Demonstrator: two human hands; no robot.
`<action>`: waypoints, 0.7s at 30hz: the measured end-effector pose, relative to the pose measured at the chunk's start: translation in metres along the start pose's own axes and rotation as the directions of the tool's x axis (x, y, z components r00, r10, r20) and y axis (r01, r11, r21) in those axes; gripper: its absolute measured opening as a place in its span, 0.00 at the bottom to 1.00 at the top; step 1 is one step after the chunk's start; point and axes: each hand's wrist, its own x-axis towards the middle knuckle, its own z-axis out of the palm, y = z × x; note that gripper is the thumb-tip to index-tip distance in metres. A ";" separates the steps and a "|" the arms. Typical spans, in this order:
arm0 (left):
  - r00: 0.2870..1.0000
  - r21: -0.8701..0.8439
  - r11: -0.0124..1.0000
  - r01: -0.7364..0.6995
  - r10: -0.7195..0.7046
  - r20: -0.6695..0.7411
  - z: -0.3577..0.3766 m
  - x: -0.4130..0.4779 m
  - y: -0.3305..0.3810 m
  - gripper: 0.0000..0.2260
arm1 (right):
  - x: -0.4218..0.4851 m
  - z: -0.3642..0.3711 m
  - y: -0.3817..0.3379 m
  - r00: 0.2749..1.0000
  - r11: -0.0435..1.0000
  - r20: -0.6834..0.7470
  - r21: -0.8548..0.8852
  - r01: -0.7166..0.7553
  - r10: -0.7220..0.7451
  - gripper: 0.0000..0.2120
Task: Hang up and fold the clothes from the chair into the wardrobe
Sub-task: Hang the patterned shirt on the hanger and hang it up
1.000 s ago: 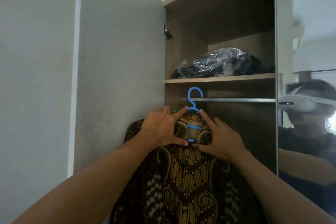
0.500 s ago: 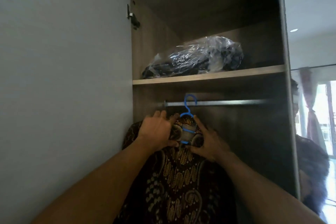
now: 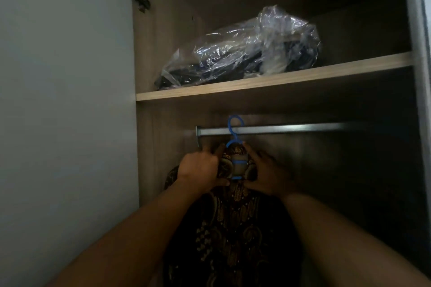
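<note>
A second earlier we had held the blue hanger [image 3: 235,140] in front of the open wardrobe with its hook level with the rail [image 3: 291,128] but short of it. By this moment we had stepped in and lifted, and the hook showed looped over the rail near its left end, just below the shelf [image 3: 279,79]. From this view we could not tell whether the hook had settled onto the rail and taken the weight. The batik shirt [image 3: 233,228] hung from the hanger inside the wardrobe, between our forearms. Our grip looked the same as before. The left hand [image 3: 198,170] was curled round the shirt's collar and the hanger's left shoulder, and the right hand [image 3: 268,175] pinched the other side, with the hanger's neck showing between them. The plastic-wrapped bundle [image 3: 245,49] lay on the shelf above, and the wardrobe door [image 3: 65,100] stood open at our left. We judged this garment nearly hung. What remained was to lower it until the rail carried it, let go with both hands, and go back to the chair for the rest of the clothes. Letting go too soon might have let the hook slip off the rail.
</note>
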 end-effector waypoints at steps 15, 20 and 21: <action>0.997 -0.103 0.992 -0.073 0.075 0.014 0.015 -0.010 0.018 0.45 | -0.026 0.000 0.025 0.997 0.992 -0.059 -0.114 -0.048 0.042 0.59; 0.991 -0.145 0.989 -0.009 -0.011 -0.133 -0.011 -0.009 -0.019 0.31 | -0.031 -0.027 -0.005 0.949 0.994 -0.304 -0.089 0.062 -0.086 0.38; 0.990 -0.149 0.989 0.010 -0.030 -0.135 -0.016 -0.008 -0.028 0.30 | -0.027 -0.033 -0.017 0.930 0.997 -0.359 -0.022 0.069 -0.072 0.35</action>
